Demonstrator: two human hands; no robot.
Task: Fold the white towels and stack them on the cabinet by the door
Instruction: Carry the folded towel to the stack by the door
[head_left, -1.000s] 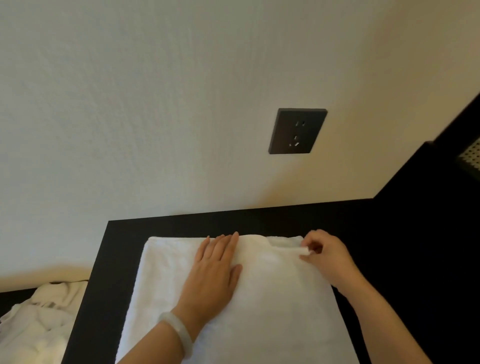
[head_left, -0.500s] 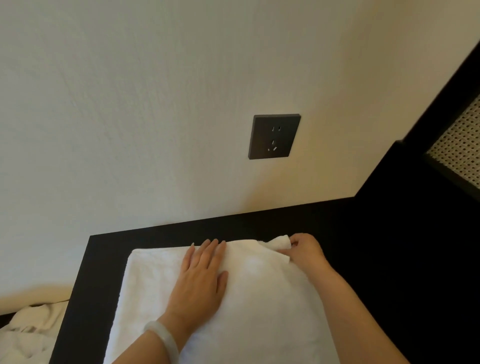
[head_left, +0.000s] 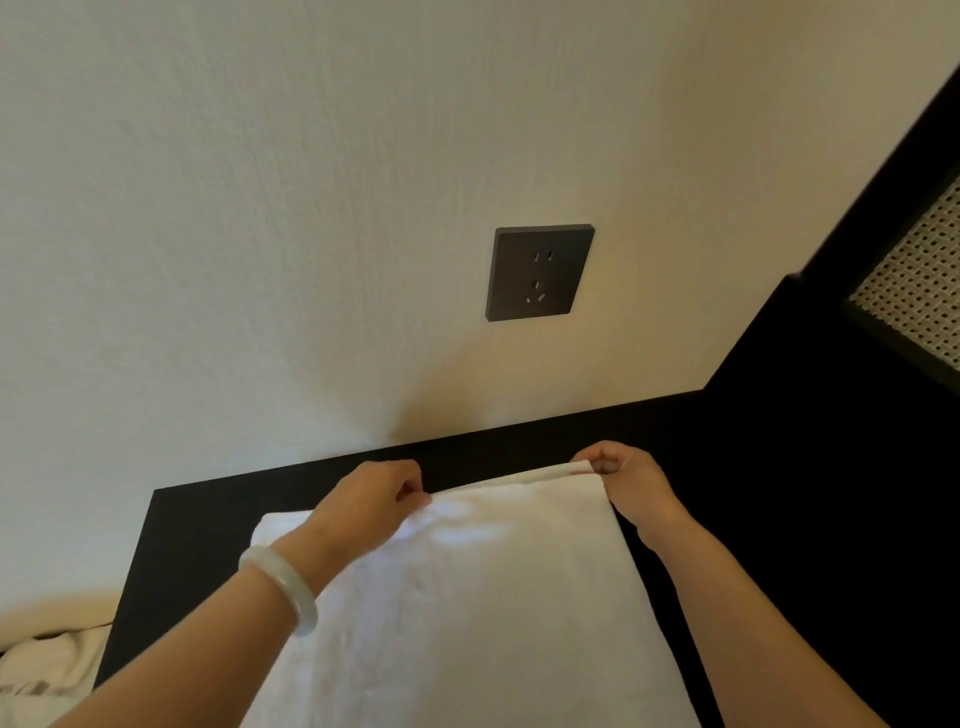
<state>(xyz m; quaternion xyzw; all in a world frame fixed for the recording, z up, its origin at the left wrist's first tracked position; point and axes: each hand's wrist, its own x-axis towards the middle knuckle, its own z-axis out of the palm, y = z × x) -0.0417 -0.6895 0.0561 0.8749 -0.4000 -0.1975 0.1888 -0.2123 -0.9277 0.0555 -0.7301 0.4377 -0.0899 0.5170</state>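
Bare forearms, no sleeves; 1 pale, translucent bangle (head_left: 280, 590) circles the left wrist

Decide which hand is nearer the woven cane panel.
Right. The right hand grips the towel at its far corner, below-left of the cane panel; the left hand grips it farther left.

Dark cabinet top (head_left: 197, 525) vs wall; white towel (head_left: 467, 623) lies flat on it.

- left grip (head_left: 376, 493): fingers curled, pinching far edge of towel (head_left: 467, 597); forearm in from btm left.
- right grip (head_left: 621, 475): fingers curled, pinching towel's far-right corner; forearm in from btm right.
- Both arms stretched fwd, grips well apart.
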